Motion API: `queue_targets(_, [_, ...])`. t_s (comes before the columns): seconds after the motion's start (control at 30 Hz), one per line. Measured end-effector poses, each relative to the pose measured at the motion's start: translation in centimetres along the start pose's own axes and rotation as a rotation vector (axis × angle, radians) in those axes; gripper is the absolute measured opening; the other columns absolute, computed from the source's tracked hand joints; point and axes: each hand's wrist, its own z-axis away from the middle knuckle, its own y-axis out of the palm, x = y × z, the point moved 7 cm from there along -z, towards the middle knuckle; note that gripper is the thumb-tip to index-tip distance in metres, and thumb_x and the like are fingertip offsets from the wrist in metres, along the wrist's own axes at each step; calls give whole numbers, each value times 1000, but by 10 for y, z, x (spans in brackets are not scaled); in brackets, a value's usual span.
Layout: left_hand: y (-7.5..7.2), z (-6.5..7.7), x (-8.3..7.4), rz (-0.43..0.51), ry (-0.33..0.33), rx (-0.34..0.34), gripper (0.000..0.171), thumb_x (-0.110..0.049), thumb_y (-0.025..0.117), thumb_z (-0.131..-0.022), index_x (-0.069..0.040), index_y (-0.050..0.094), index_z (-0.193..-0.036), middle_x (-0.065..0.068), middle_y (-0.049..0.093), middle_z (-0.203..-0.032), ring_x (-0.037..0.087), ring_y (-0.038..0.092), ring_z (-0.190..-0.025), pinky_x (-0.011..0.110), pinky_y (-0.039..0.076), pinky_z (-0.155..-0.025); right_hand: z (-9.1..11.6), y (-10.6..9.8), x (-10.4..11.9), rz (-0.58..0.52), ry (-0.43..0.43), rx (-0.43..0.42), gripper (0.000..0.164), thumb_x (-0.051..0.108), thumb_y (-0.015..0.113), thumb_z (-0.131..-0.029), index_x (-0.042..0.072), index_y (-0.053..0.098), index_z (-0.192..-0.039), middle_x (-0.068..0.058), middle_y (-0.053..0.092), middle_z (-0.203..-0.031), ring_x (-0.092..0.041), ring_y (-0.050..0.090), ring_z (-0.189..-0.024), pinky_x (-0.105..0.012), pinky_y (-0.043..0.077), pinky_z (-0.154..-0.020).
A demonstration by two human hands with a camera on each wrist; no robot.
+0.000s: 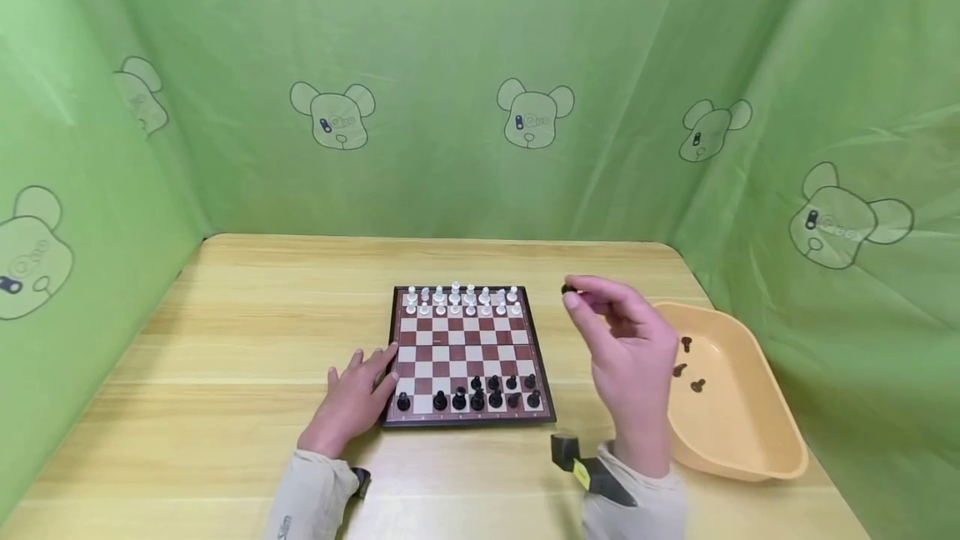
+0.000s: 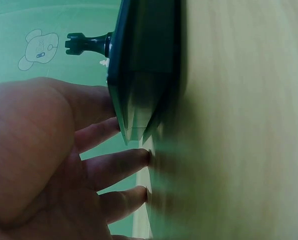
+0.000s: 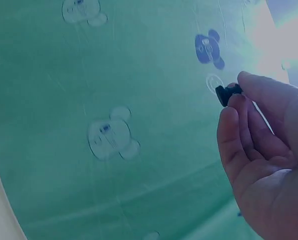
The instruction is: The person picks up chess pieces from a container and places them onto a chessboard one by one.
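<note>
A chessboard [image 1: 457,352] with red and white squares lies in the middle of the table. My left hand [image 1: 356,397] rests at its left edge, fingers spread; in the left wrist view the thumb touches the board's side and other fingertips meet the table. Above the table, right of the board, my right hand [image 1: 630,348] pinches a small black chess piece [image 3: 227,94] between thumb and fingertips. Its kind is partly hidden. White pieces [image 1: 455,297] fill the two far rows. On the near rows stand several black pieces [image 1: 477,399], with a gap beside the left rook [image 1: 403,401].
An orange-yellow tray [image 1: 738,332] stands at the right, partly behind the right forearm. Three dark chess pieces [image 1: 697,386] lie in it. Green curtains [image 1: 442,190] with bear-head prints enclose the wooden table [image 1: 277,315] at the back and sides.
</note>
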Motion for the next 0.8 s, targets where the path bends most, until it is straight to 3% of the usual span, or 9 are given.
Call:
queue_targets(0.37, [-2, 1, -1, 0, 7, -7, 53, -26, 51, -109, -13, 42, -159, 25, 41, -158, 51, 20, -152, 78, -1, -115, 18, 35, -24, 27, 83, 100, 17, -15, 73, -86, -8, 75, -102, -23, 74, -110, -14, 73, -98, -24, 60, -87])
queue_targets(0.8, [0, -1, -1, -18, 16, -14, 53, -25, 52, -108, -11, 43, -158, 26, 42, -157, 52, 23, -151, 79, 2, -114, 37, 57, -53, 4, 233, 160, 17, -6, 76, -89, -2, 78, -105, -14, 76, -113, -18, 73, -97, -26, 62, -84])
